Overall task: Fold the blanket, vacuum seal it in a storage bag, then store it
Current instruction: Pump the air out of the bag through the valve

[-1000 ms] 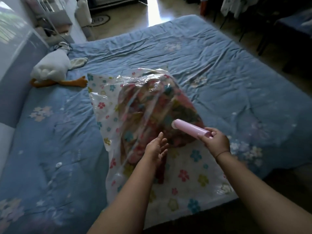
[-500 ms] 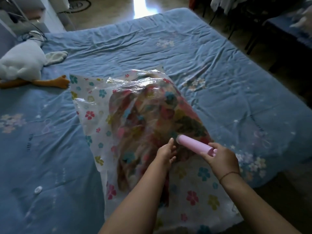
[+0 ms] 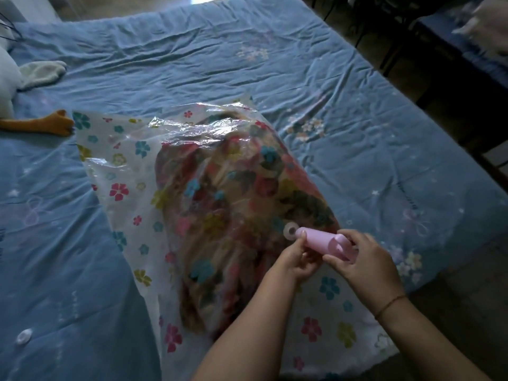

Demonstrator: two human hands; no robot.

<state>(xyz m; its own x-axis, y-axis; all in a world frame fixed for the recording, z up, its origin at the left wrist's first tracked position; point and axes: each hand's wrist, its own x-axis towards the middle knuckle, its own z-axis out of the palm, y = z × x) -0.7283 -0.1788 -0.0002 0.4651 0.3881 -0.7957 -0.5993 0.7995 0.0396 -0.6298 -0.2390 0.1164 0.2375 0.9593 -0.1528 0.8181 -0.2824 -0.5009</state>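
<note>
over the bag's valve [image 3: 290, 231], both hands' fingers [image 3: 299, 250] grip the pump [image 3: 324, 242], tip aimed up-left.

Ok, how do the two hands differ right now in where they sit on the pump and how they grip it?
The left hand pinches the pump at its front tip, beside the round valve on the bag; the right hand wraps the rear end. The left hand uses fingertips only, while the right hand curls more fully round the body. The right wrist wears a thin band; the left is bare. Both hold the same pump over the bag.
</note>
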